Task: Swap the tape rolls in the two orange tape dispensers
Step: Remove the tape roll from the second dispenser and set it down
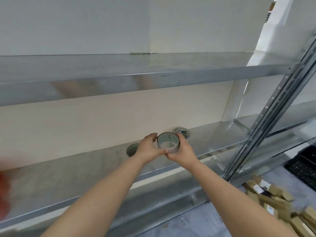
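Both hands, left hand and right hand, grasp one tape roll between them above the shelf, its open core facing the person, another roll lying just left.

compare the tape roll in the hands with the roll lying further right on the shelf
The held roll is gripped between the left hand and right hand, lifted off the metal shelf; the right roll rests there, free. The held roll's core shows a green pattern; the right roll carries a white label. Both look like clear tape.
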### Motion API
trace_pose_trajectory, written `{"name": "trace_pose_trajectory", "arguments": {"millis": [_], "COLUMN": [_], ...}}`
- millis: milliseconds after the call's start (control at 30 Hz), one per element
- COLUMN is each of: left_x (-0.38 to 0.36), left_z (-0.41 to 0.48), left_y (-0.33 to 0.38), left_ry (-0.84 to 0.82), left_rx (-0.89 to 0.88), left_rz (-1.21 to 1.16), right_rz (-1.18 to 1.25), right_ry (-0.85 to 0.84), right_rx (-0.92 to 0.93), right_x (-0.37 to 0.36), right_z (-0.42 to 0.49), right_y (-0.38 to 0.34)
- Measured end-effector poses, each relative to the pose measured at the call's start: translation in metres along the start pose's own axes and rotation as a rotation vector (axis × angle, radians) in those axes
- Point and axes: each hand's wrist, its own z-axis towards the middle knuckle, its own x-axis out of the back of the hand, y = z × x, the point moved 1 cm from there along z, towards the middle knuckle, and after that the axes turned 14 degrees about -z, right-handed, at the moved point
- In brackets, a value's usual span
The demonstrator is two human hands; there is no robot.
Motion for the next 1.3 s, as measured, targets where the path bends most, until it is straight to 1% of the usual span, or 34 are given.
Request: {"name": "trace_pose_trajectory", "arguments": {"millis": [100,233,467,667,800,967,1067,1133,1233,1300], "left_x": [-0.004,-0.012,-0.024,-0.028,-0.028,-0.031,-0.033,-0.038,-0.049,-0.060], "left_z": [0.013,0.034,0.072,0.084,0.084,0.088,0.098,0.109,0.125,0.134], "left_y": [-0.007,-0.022,-0.052,-0.062,-0.065,-0.059,-0.044,-0.033,-0.014,-0.006], "left_ry": [0.026,0.012,0.063,0.041,0.016,-0.006,-0.052,-0.070,-0.072,-0.104], "left_rx": [0.049,0.065,0.085,0.098,0.124,0.171,0.194,0.164,0.098,0.068], "left_rz": [0.069,0.171,0.172,0.232,0.338,0.508,0.499,0.465,0.397,0.390], "right_rz": [0.011,-0.021,-0.033,-0.043,-0.037,-0.042,-0.083,-0.115,-0.129,-0.169], "right_ry": [-0.036,-0.060,-0.116,-0.180,-0.223,-0.359,-0.411,-0.395,-0.319,-0.296], "right_rx": [0.007,0.024,0.027,0.024,0.035,0.097,0.165,0.185,0.137,0.095], "right_x": [-0.015,-0.042,-0.064,-0.076,-0.081,-0.067,-0.045,-0.027,0.003,0.021], "right_z": [0.018,0.038,0.071,0.086,0.089,0.087,0.095,0.104,0.120,0.129], "right_y": [0.011,0.028,0.052,0.064,0.073,0.073,0.072,0.076,0.087,0.100]}}
